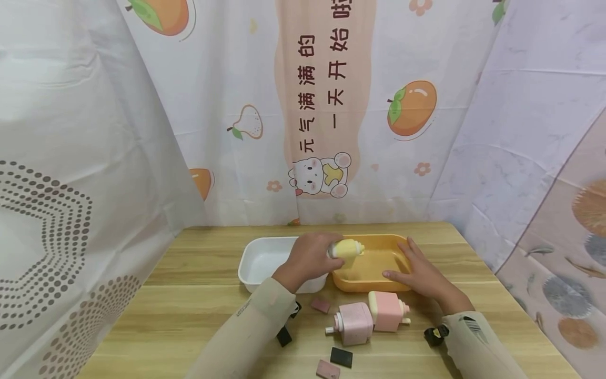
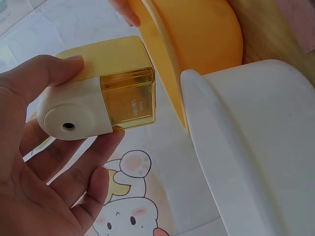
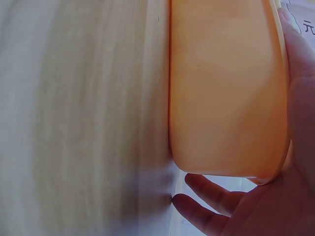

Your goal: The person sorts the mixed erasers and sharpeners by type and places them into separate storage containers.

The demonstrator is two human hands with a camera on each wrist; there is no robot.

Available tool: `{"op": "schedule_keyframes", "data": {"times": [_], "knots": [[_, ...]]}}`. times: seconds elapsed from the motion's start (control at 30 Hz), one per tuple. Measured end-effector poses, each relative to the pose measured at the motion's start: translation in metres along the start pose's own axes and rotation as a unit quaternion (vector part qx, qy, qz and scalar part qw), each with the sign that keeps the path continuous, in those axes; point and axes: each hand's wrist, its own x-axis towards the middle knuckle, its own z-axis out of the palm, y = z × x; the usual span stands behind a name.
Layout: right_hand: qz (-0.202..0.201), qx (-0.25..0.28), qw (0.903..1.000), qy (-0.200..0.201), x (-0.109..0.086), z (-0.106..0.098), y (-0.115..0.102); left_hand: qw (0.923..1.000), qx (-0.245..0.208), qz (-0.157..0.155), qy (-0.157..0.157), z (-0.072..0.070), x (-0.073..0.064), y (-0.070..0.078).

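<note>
In my left hand [image 1: 307, 258] is a yellow and white pencil sharpener [image 2: 118, 83] with a clear amber shavings drawer, gripped between thumb and fingers. In the head view it hangs tilted over the left part of the orange tray [image 1: 374, 285]. My right hand [image 1: 423, 271] holds the right end of that tray, the thumb over the front rim and the fingers round the end wall. Left of the orange tray stands a white tray [image 1: 251, 263], partly hidden by the left hand. In the right wrist view the orange tray's wall [image 3: 226, 88] stands against the palm side.
In front of the trays sit a pale pink sharpener [image 1: 356, 323] and a coral pink sharpener [image 1: 385, 311], side by side. Several small blocks lie on the wooden table [image 1: 189, 310], among them a pink block [image 1: 321, 305] and a black block [image 1: 341, 357]. A printed curtain [image 1: 236, 173] hangs behind.
</note>
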Motion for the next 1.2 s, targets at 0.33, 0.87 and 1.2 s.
{"op": "schedule_keyframes", "data": {"times": [0.33, 0.87, 1.2], "knots": [[0.003, 0.003, 1.0000, -0.003, 0.000, 0.000, -0.002, 0.9996, -0.026, 0.003, -0.010, 0.006, 0.014, 0.005], [0.006, -0.002, 1.0000, 0.002, 0.001, 0.001, 0.000, 0.9980, -0.037, -0.035, -0.037, 0.029, 0.030, 0.008], [0.005, 0.004, 1.0000, 0.001, 0.002, 0.001, 0.000, 0.9955, -0.041, -0.067, -0.053, 0.040, 0.036, 0.010]]}}
